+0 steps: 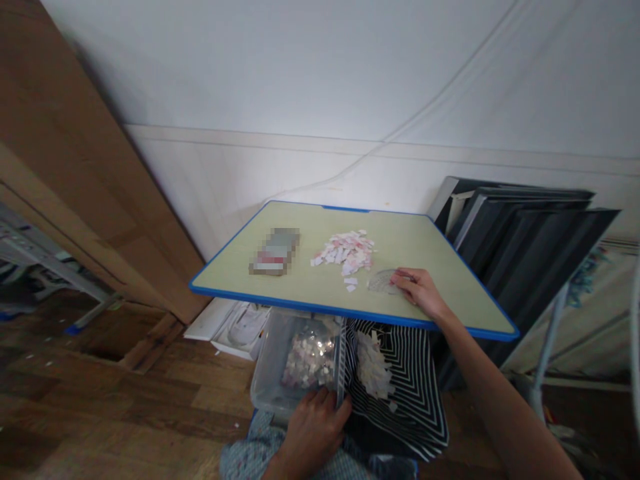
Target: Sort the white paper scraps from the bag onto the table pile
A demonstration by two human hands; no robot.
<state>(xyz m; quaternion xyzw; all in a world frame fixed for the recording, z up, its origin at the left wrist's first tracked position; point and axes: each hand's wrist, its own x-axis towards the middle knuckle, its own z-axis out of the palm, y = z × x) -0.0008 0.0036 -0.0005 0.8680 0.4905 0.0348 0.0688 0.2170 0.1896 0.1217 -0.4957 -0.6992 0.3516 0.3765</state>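
Observation:
My right hand (416,291) is at the front right of the small table, its fingers pinched on a flat, clear plastic piece (383,281); whether that is a bag or a sheet I cannot tell. Just left of it lies a heap of small white and pink paper pieces (347,249), with a few loose ones in front. Below the table edge my left hand (320,423) has its fingers curled over the near rim of a translucent plastic bin (270,373). Inside the bin is a shiny clear bag (311,353) with many small pieces.
A blurred-out flat item (276,252) rests on the left of the blue-edged table (425,250). Beside the bin, paper scraps (374,367) lie on black-and-white striped cloth (417,393). Dark panels (530,267) lean at the right; cardboard (95,153) stands left.

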